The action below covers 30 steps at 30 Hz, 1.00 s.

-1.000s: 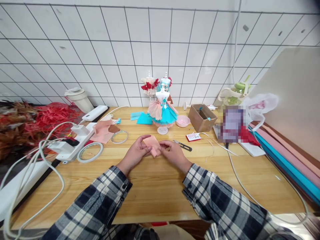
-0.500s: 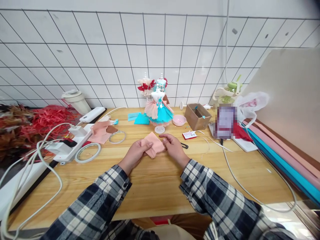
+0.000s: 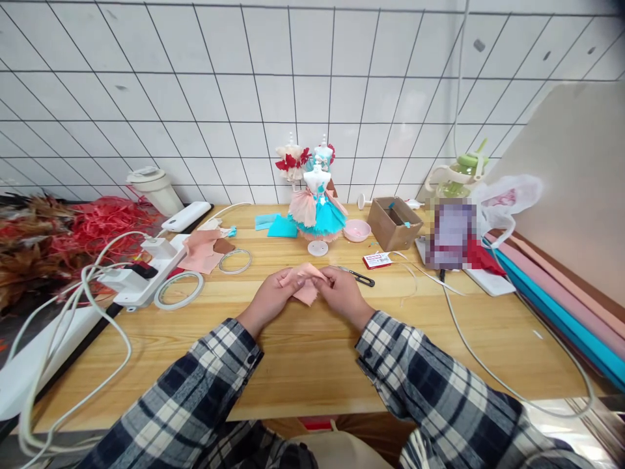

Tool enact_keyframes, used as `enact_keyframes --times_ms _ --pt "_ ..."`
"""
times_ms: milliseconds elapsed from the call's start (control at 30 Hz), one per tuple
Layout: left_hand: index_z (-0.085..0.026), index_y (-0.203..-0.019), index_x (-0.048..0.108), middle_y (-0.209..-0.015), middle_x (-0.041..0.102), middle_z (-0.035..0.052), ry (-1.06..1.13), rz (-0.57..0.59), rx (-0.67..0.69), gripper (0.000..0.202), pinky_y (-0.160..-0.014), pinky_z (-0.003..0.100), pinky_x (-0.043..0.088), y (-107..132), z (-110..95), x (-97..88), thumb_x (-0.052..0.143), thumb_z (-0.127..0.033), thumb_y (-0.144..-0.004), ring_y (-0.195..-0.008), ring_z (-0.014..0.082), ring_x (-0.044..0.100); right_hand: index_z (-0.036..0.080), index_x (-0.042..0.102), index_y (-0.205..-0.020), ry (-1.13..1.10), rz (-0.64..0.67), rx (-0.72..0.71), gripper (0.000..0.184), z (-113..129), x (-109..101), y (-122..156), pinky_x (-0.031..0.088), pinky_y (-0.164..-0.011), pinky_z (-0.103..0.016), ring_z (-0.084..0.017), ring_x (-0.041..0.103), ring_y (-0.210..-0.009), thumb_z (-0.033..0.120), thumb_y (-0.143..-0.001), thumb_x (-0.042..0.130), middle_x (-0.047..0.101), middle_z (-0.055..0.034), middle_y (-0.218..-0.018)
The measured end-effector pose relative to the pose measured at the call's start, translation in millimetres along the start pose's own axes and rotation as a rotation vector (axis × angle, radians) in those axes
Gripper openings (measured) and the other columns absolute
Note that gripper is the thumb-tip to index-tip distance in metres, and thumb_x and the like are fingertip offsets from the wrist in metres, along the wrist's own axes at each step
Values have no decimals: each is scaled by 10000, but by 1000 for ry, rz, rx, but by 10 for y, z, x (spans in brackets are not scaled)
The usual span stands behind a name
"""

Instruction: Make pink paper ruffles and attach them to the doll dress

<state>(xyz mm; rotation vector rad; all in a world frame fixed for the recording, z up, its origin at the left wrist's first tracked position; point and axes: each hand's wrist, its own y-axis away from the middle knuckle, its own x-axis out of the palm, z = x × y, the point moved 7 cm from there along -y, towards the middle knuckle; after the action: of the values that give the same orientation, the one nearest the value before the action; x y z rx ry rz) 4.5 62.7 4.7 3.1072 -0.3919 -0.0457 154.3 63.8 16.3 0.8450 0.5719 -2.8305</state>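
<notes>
Between my hands, above the wooden table, is a piece of peach crepe paper (image 3: 306, 294), bent and creased along its upper part. My left hand (image 3: 273, 294) pinches its left side with the thumb on top. On the other side my right hand (image 3: 343, 292) is closed on the right edge, fingertips close to the left thumb. Just beyond stands a small white dress form (image 3: 317, 185) wearing a turquoise and peach paper skirt, with two other dressed forms behind it. Right of my right hand lies a black-handled cutter (image 3: 362, 279), partly hidden by that hand.
Tape rolls (image 3: 178, 291), peach scraps (image 3: 202, 251) and a power strip (image 3: 146, 283) with looping cables lie left. Turquoise paper (image 3: 282, 227), a pink bowl (image 3: 357, 230), a cardboard box (image 3: 394, 225) and a red-and-white packet (image 3: 377, 260) stand beyond. A phone (image 3: 450, 234) is at right.
The peach paper, flatter before, is now bent between both hands. My right hand has moved in and grips its edge. The whole view has shifted slightly, showing more of the cutter.
</notes>
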Motion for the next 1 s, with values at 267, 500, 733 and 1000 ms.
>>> enact_keyframes --times_ms 267,500,733,1000 --pt "-165 -977 661 -918 717 31 205 -6 -89 376 -746 280 507 -31 116 -116 798 -296 -652 -795 180 653 187 656 -971 -421 -79 263 294 -355 -101 -69 421 -539 -256 -147 548 -586 395 -843 493 626 5 -706" --pt "-175 -991 650 -887 720 16 317 -59 -106 384 -707 289 532 -23 109 -176 765 -214 -627 -770 182 663 189 568 -1074 -628 -121 383 396 -447 -64 -32 382 -410 -220 -112 479 -467 506 -874 442 527 39 -616" --pt "-138 -1021 659 -1007 731 97 294 1 -95 395 -792 367 545 -45 116 -136 762 -293 -672 -871 242 684 189 436 -1322 -479 -157 225 701 -326 -119 -46 513 -740 -305 -197 619 -865 406 -714 709 637 -65 -1002" --pt "-145 -985 677 -960 739 87 324 -34 -85 350 -713 311 551 -28 92 -157 762 -254 -664 -799 207 679 177 659 -905 -540 -301 256 375 -446 -281 -48 459 -616 -269 -168 569 -706 522 -841 528 657 -22 -784"
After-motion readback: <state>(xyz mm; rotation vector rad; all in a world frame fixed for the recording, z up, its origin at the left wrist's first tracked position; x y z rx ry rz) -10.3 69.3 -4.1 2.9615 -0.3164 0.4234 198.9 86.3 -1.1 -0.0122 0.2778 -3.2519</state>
